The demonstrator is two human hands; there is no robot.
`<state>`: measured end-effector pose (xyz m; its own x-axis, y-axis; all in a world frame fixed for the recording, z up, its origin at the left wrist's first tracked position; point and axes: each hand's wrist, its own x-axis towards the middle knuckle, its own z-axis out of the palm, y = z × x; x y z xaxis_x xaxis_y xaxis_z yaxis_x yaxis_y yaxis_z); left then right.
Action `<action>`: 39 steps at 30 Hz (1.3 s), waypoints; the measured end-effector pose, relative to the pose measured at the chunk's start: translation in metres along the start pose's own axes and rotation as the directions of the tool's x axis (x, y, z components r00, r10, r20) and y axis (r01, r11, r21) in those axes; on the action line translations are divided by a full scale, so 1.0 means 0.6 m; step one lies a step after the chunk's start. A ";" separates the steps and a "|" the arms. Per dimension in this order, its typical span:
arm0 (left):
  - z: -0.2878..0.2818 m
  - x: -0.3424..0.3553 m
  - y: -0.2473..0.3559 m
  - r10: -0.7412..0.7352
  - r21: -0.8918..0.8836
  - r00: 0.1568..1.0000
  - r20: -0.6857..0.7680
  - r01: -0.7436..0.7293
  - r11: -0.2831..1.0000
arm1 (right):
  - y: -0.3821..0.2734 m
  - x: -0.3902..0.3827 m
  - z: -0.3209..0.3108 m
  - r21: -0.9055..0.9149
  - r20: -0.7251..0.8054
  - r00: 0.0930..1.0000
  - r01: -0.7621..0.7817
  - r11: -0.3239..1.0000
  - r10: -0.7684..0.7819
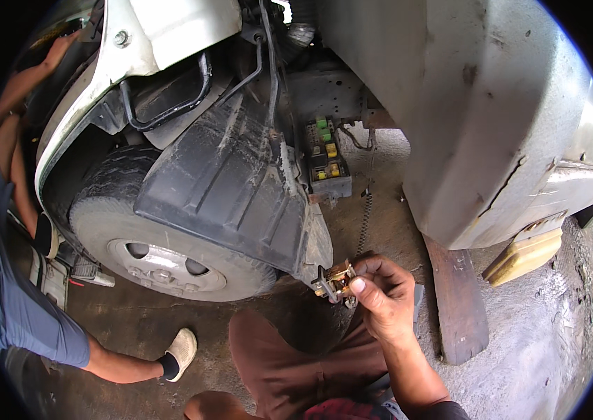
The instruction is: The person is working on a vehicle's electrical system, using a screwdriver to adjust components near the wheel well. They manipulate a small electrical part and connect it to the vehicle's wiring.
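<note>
My right hand [380, 301] is closed in a pinch on a small opened electrical part [335, 280] with metal and copper-coloured pieces, at lower centre. Above it hangs a fuse and relay box [328, 168] with green and yellow pieces. A thin coiled length [365, 224] runs down behind my hand. The dark plastic wheel-arch liner [212, 196] lies just to the upper left of the part. My left hand is not in view.
A white vehicle's wheel [156, 266] stands at left; a dented metal body panel [464, 126] overhangs the right. A wooden board [457, 315] lies on the concrete floor [520, 336]. At far left, a co-worker [23, 294] stands with arms raised toward the vehicle.
</note>
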<state>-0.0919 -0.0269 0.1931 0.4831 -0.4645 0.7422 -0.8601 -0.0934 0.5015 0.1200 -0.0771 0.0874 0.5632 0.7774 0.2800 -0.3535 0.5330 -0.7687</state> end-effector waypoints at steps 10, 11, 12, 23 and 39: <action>0.095 0.041 -0.008 0.601 0.634 0.236 -0.764 0.448 0.630 | 0.027 0.005 -0.001 0.136 -0.047 0.987 -0.145 0.980 0.153; 0.098 0.048 -0.014 0.560 0.599 0.227 -0.797 0.419 0.683 | 0.031 0.003 -0.003 0.125 -0.057 0.985 -0.153 0.980 0.161; 0.098 0.052 -0.018 0.516 0.559 0.219 -0.828 0.390 0.732 | 0.034 -0.001 -0.004 0.122 -0.073 0.983 -0.161 0.979 0.170; 0.090 0.033 -0.022 0.188 0.280 0.272 -0.944 0.357 0.891 | 0.050 -0.005 -0.006 0.071 -0.153 0.976 -0.145 0.987 0.155; -0.154 -0.094 -0.063 0.291 0.389 0.294 -0.910 0.849 0.359 | -0.009 -0.005 0.045 -0.029 -0.160 0.980 -0.122 0.992 0.116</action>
<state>-0.0717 0.0843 0.1736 0.0405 0.6382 0.7688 0.0378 -0.7699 0.6371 0.0998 -0.0734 0.1062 0.6305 0.7705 0.0937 -0.3980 0.4246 -0.8132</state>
